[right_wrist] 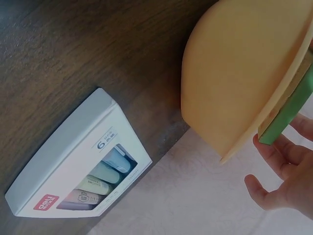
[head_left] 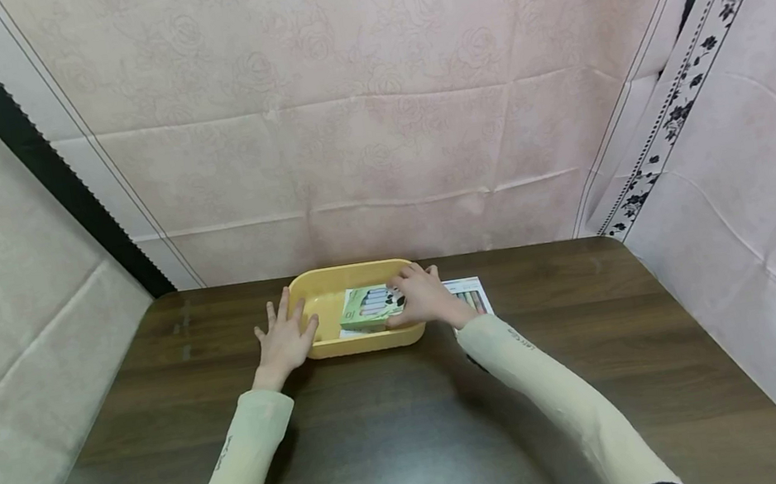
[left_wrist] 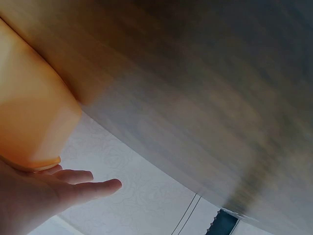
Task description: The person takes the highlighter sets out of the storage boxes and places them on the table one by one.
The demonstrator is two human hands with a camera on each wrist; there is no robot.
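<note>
Nearest, two pale green sleeves (head_left: 238,473) stretch over the brown worktop (head_left: 388,443) toward 12 o'clock. Beyond them is a yellow tray (head_left: 366,345); at its 9 o'clock rim the left hand (head_left: 284,343) has its fingers spread and holds nothing. At the 3 o'clock side, the right hand (head_left: 426,296) pinches one end of a green box (head_left: 366,305). That box is within the tray's outline, its end showing above the rim, with a white item (head_left: 347,333) mostly hidden beneath it. Just outside the tray, at 3 o'clock, a white box (right_wrist: 83,166) shows pastel pens (right_wrist: 105,172) through its window. Farthest away, at 12 o'clock, hangs a pale rose-patterned cloth (head_left: 345,156).
</note>
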